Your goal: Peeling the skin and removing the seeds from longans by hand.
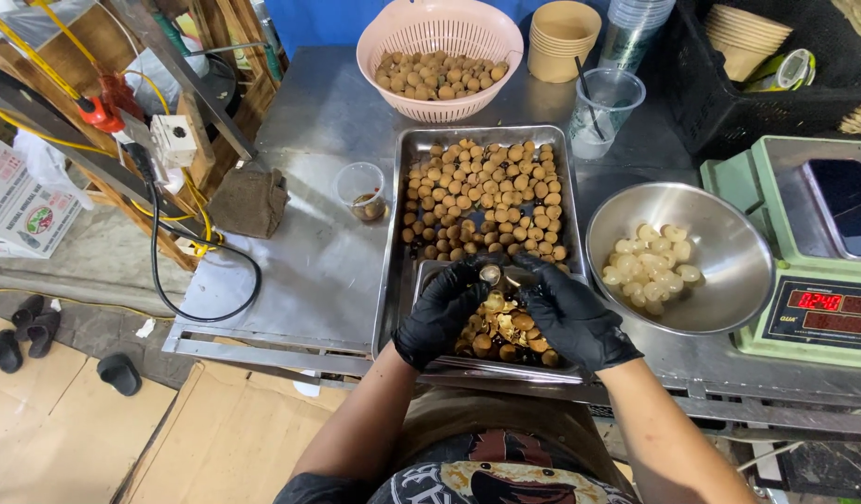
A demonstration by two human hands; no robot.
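Both my hands wear black gloves. My left hand (442, 310) and my right hand (568, 313) meet fingertip to fingertip on one small round brown fruit (490, 273), holding it over a small steel tray (430, 273) of peels and seeds (501, 334). Behind it a larger steel tray (407, 149) is covered with several brown fruits (482, 201). A steel bowl (729, 252) to the right holds peeled white fruit flesh (652, 269).
A pink colander (384, 47) of brown fruits stands at the back, beside stacked paper cups (561, 37) and a plastic cup (606, 112) with a straw. A green scale (813, 261) sits at the right, a small cup (360, 189) at the left. Cables hang left of the steel table (309, 261).
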